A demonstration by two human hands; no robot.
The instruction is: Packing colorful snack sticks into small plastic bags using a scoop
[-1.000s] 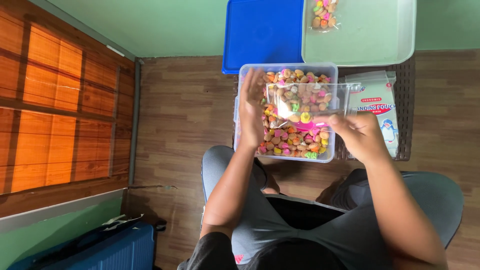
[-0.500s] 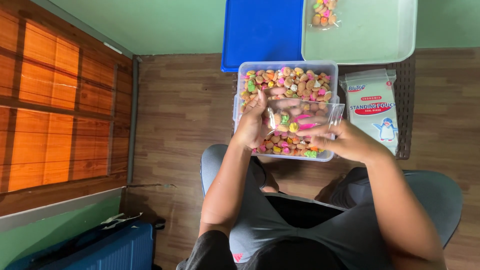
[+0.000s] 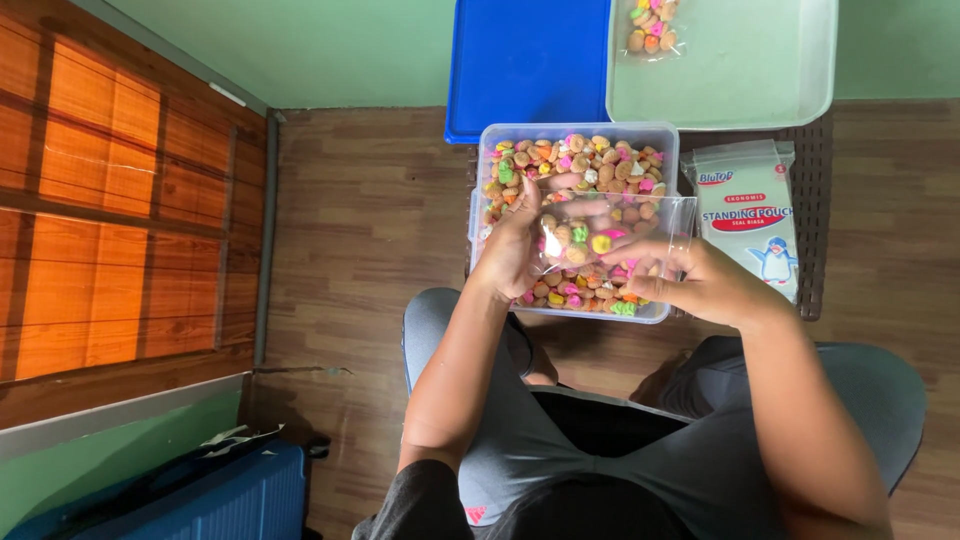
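A clear plastic pouch [image 3: 600, 228] with a few coloured snack pieces inside is held between both hands above a clear tub [image 3: 578, 131] full of colourful small biscuits. My left hand [image 3: 512, 250] grips the pouch's left side, fingers reaching up along it. My right hand [image 3: 690, 280] pinches the pouch's lower right edge. The pouch hides part of the tub's contents.
A pack of standing pouches [image 3: 748, 212] lies right of the tub on a dark woven mat. Behind are a blue lid [image 3: 525, 65] and a pale green tray [image 3: 760, 70] holding one filled pouch [image 3: 650, 25]. My knees sit under the tub. A blue suitcase [image 3: 210, 495] stands lower left.
The pouch came down from a raised, spread position to lower over the tub. My left hand went from flat and open beside it to gripping it; my right hand shifted left.
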